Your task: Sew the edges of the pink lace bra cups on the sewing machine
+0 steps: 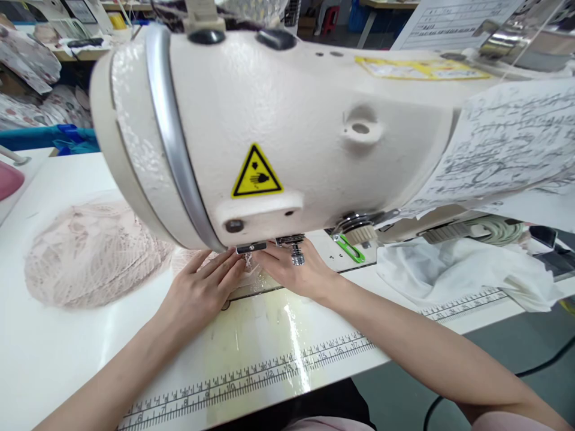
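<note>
Under the head of a white sewing machine (287,131), both my hands lie close to the needle area. My left hand (204,287) rests palm down, its fingers stretched flat over pale pink lace fabric (251,272). Opposite it, my right hand (296,266) lies on the machine bed with fingers reaching left to the lace edge; its fingertips are partly hidden by the machine. Where the needle meets the cloth is hidden. To the left of my left hand spreads a larger bundle of pale pink lace (94,254).
A printed ruler strip (251,380) runs along the table's front edge. Green thread snips (350,248) lie right of my right hand. White cloth (462,269) lies on the table at right. Handwritten paper (507,137) covers the machine arm. A pink object (9,179) stands far left.
</note>
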